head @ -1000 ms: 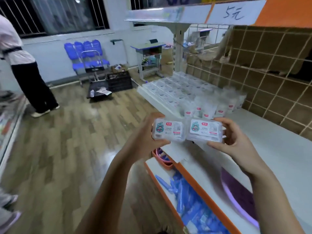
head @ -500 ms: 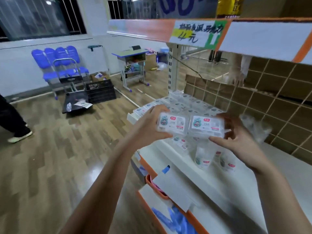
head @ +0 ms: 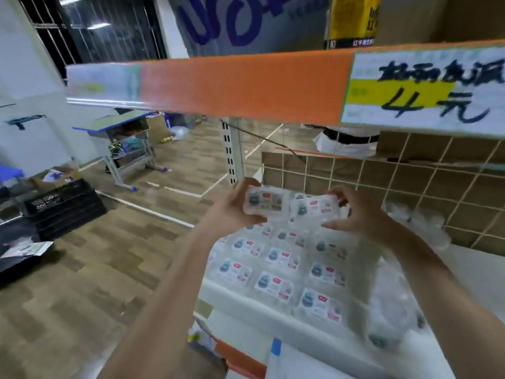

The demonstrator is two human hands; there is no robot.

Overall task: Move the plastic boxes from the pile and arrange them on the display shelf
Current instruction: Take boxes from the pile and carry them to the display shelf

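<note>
Left hand (head: 232,212) grips one plastic box (head: 264,200), right hand (head: 358,212) pinches another box (head: 314,210), side by side above the shelved rows (head: 278,269) beneath both hands.

A school desk (head: 121,127) stands beyond a black crate (head: 65,203).

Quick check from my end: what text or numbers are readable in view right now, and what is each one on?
"4元": handwritten on the white and yellow price sign on the orange shelf edge.
Handwritten line above it: too blurred to read.
Labels on the plastic boxes: too small.
Yellow poster and blue lettering above: unreadable.
</note>
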